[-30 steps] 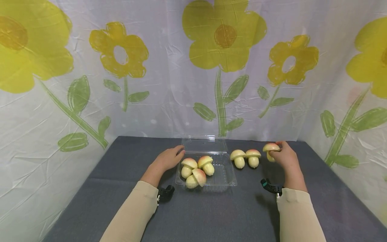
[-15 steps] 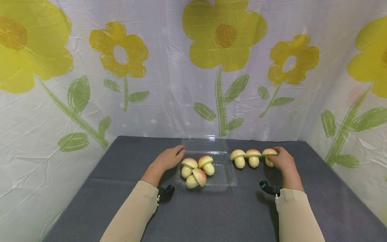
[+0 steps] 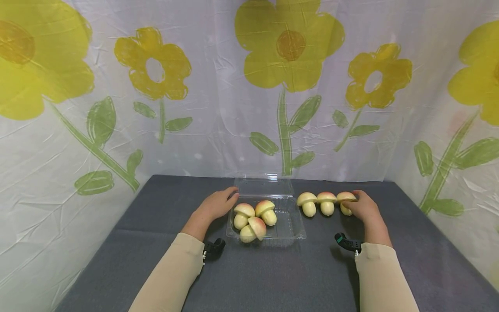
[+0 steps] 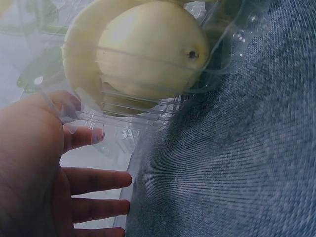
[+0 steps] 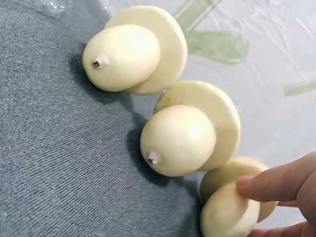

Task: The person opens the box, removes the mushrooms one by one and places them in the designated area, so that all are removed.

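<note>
On the right, my right hand [image 3: 367, 209] pinches a toy mushroom [image 3: 345, 208] at the right end of a short row, thumb [image 5: 269, 185] against its stem. That mushroom stands stem down on the cloth, its cap beside the middle mushroom [image 3: 327, 207]. At the row's left end is another mushroom [image 3: 308, 208], near the clear plastic box [image 3: 290, 221]. My left hand [image 3: 215, 204] is at the box's left side, fingers straight and spread, thumb and forefinger against the plastic wall. Inside the box lie three pale mushrooms [image 3: 257, 227] with reddish caps, grouped to the left.
The box's clear lid [image 3: 265, 187] is folded back behind it. Dark grey cloth [image 3: 288, 277] covers the table. A flowered curtain [image 3: 218, 108] hangs behind and at both sides. Each wrist wears a black camera mount [image 3: 347, 242].
My right hand has lowered the mushroom onto the cloth and slid it slightly left against the row, still holding it. The left hand has stayed at the box.
</note>
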Available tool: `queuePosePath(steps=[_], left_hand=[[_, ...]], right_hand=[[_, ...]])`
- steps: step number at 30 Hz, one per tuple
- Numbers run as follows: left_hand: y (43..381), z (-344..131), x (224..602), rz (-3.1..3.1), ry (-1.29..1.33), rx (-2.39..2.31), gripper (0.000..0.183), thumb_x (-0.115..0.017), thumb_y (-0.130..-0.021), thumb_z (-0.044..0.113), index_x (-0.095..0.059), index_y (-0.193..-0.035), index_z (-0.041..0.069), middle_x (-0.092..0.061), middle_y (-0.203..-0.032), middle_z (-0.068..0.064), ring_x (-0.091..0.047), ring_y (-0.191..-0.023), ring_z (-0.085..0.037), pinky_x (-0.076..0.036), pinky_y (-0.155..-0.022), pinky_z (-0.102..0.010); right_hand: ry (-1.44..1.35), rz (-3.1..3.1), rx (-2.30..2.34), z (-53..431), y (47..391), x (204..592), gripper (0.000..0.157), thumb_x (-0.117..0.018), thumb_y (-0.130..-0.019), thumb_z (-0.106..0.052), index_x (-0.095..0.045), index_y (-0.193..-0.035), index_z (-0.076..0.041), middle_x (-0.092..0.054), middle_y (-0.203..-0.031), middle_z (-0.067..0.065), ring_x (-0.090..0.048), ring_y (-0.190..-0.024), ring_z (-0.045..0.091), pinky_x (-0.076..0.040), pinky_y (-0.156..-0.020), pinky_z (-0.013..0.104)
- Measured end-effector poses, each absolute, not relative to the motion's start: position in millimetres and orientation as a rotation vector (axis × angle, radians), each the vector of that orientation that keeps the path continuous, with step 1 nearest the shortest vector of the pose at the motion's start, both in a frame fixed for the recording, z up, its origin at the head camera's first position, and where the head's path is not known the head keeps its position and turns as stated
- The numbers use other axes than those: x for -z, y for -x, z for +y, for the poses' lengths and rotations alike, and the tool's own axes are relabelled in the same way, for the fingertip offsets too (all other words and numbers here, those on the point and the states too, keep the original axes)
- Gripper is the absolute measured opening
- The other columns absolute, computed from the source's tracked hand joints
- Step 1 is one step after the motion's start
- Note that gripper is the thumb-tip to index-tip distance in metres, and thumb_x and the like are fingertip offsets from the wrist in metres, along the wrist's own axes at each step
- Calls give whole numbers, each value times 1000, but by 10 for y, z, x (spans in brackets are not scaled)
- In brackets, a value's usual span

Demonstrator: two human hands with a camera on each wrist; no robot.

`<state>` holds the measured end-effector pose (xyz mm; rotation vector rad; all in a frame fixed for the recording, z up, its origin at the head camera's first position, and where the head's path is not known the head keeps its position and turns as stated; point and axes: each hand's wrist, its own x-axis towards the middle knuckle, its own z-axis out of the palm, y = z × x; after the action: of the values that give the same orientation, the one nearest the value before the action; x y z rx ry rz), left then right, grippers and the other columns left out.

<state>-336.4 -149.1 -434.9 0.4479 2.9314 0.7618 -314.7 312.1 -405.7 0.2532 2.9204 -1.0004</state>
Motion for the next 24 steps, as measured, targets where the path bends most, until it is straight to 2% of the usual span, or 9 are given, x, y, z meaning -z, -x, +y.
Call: queuePosePath(steps=[5,18,24], left_hand=[[3368,-1484,4349,2929,-438,-755,56,-38,-112,45,-38,-161,16,-48,-155,-15,-48,-139,-39,-40,-111,-61],[3363,-1491,4360,2930,-433,-767,56,-38,-112,44,-38,-161,16,-47,-155,-15,-48,-139,-39,-40,-111,-61],[3362,-1487,4351,2928,-434,-764,56,-38,-112,44,-37,-161,15,-47,-156,-15,-47,-139,-39,-40,-111,-61]], right_hand=[[-233,2889,975,3125,3142,4005,82,-60,-103,-29,-16,-157,13,-21,-154,43,-26,-139,61,-32,-110,71],[-181,2887,928,3017,3061,3776,88,-60,-102,-29,-8,-157,15,-14,-153,48,-23,-138,65,-30,-109,74],[-137,2917,888,2937,3015,3640,93,-61,-102,-36,-5,-158,13,-11,-153,49,-18,-139,66,-29,-109,76]])
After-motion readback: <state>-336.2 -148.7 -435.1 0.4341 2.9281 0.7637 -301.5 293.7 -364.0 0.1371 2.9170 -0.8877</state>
